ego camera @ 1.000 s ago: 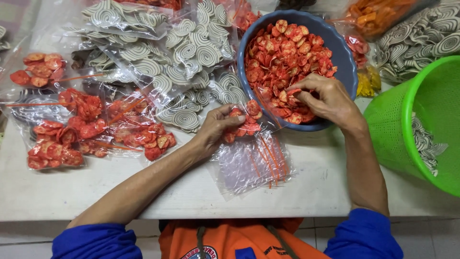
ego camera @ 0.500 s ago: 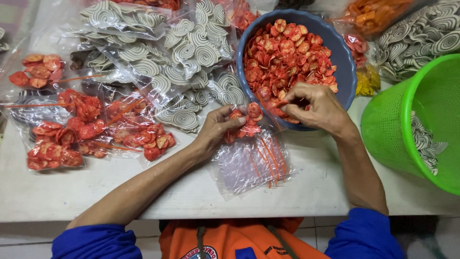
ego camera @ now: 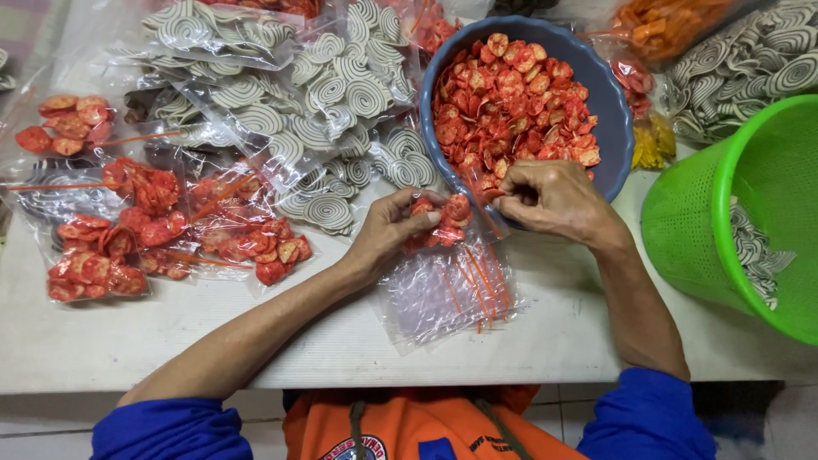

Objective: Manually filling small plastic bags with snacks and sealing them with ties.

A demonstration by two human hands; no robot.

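Pinching red crackers (ego camera: 445, 215), left hand (ego camera: 388, 234); apparently bagged in clear plastic.

Right hand (ego camera: 550, 198) left blue bowl (ego camera: 615, 136), now beside left hand (ego camera: 394, 230).

Soft, even light falls from above, bright enough that colours read strong and saturated. Shadows are faint: a thin dark edge lies under the hands (ego camera: 477, 217) and along the near rim of the blue bowl (ego camera: 613, 128). The clear plastic bags (ego camera: 443, 294) catch small white glints. Focus is sharp at centre; the far corners are softer, and the green basket (ego camera: 682, 221) bulges slightly from lens distortion at right.
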